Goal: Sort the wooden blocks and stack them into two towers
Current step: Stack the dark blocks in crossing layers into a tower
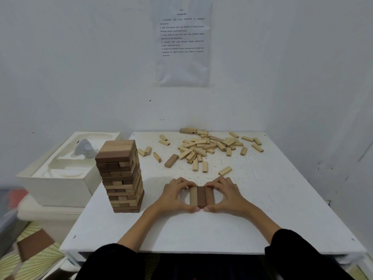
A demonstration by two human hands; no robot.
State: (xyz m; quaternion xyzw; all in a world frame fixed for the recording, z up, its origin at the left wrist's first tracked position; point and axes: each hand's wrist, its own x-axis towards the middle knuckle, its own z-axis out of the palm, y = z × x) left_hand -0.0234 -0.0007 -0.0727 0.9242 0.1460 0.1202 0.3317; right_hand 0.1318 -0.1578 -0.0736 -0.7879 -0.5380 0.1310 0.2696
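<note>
Step in hand: the base layer of the second tower. Your left hand (174, 196) and right hand (229, 194) cup a row of three blocks (201, 197) lying flat on the table (201, 229). Fingers curl over the far ends and thumbs press the near ends, squaring them side by side. The tall tower (121, 178) stands well apart to the left. The loose pile (207, 147) of pale blocks lies at the rear, with one darker block (171, 160) just in front. Judgement: the next layer calls for three blocks set crosswise; release the row gently and reach clear of the tower
</note>
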